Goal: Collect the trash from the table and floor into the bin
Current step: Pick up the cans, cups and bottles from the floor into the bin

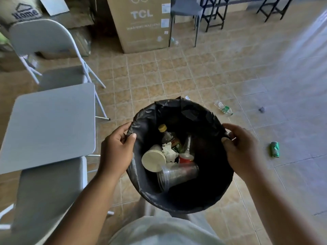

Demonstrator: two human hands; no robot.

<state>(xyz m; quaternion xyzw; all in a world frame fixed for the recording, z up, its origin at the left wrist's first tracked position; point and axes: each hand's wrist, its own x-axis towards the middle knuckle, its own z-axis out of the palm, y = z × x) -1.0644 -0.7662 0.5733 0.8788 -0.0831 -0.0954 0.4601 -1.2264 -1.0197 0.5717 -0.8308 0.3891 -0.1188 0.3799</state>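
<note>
1. I hold the bin with both hands. My left hand grips the left side of the rim, with the fingers curled over the black bag and the thumb on the inside. My right hand grips the right side the same way.
2. The bin is right in front of me, between my hands, just beside the grey table.
3. Some trash is in the bin: a bottle with a yellow cap, a paper cup, a clear plastic cup, a red can and a crumpled tissue.
4. All the trash I can see outside the bin lies on the floor. A clear bottle and a little white cap lie just past the bin. A small grey scrap is farther off. A green can lies off to my right.
5. I think I am carrying the bin over to the floor trash, so the job is partly done.
6. Both my hands are full. Next I need to put the bin down near the bottle and the can, or hold it with one hand.
7. Then I bend down and pick up each piece with my free hand.
</note>
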